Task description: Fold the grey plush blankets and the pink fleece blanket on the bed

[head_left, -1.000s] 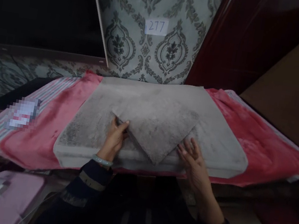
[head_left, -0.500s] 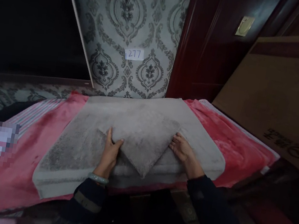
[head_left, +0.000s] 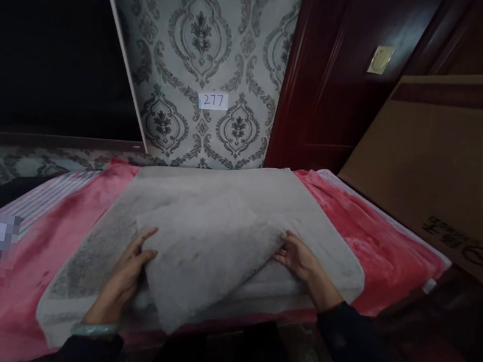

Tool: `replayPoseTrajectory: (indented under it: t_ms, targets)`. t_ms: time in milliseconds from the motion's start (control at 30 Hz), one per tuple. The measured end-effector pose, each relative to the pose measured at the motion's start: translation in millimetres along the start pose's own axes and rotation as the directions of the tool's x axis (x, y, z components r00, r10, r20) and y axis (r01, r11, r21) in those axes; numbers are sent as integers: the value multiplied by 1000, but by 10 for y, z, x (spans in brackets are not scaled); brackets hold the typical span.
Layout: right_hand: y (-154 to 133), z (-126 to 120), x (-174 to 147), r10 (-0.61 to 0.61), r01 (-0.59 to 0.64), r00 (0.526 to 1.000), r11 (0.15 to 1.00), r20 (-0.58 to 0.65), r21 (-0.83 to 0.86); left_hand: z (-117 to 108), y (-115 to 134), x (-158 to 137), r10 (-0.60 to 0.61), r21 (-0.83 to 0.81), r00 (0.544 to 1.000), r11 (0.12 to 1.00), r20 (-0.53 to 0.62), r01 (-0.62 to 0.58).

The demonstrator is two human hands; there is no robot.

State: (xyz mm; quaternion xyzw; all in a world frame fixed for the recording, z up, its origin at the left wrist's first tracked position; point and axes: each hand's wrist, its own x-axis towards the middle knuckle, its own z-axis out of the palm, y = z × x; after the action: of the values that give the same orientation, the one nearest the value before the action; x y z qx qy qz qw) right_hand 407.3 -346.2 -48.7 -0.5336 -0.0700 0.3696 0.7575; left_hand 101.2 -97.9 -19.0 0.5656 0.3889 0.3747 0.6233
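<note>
A squarish grey plush cloth [head_left: 204, 261] is lifted at its near side, one corner hanging toward me. My left hand [head_left: 127, 270], with a pale bangle at the wrist, holds its left edge between thumb and fingers. On the opposite side, the fingertips of my right hand [head_left: 299, 262] pinch the cloth's right corner. Beneath it lies a larger grey plush mat [head_left: 329, 239] with rounded corners, darker and mottled at the left. Some of my fingers are hidden behind the cloth.
A pink-red blanket [head_left: 395, 256] with a striped border lies under the mat. Patterned wallpaper with a paper label [head_left: 213, 100] reading 277 rises behind. A dark screen [head_left: 52, 38] stands at left, a large cardboard box [head_left: 448, 166] at right, beside a dark red door [head_left: 329, 97].
My left hand has moved left and nearer to me, drawing the cloth's left side and hanging corner along. My right hand keeps its pinch on the right corner. The view has tilted slightly upward.
</note>
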Motion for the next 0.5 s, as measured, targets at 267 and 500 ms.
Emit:
replayPoseTrajectory:
  t_ms: [267, 500]
  targets:
    - [-529, 273, 843, -35, 107, 992, 743, 122, -661, -55, -225, -23, -16, 35, 1000, 999, -19, 17]
    - [-343, 847, 1197, -131, 238, 970, 659, 204, -713, -97, -355, 15, 96, 140, 995, 986, 1, -95]
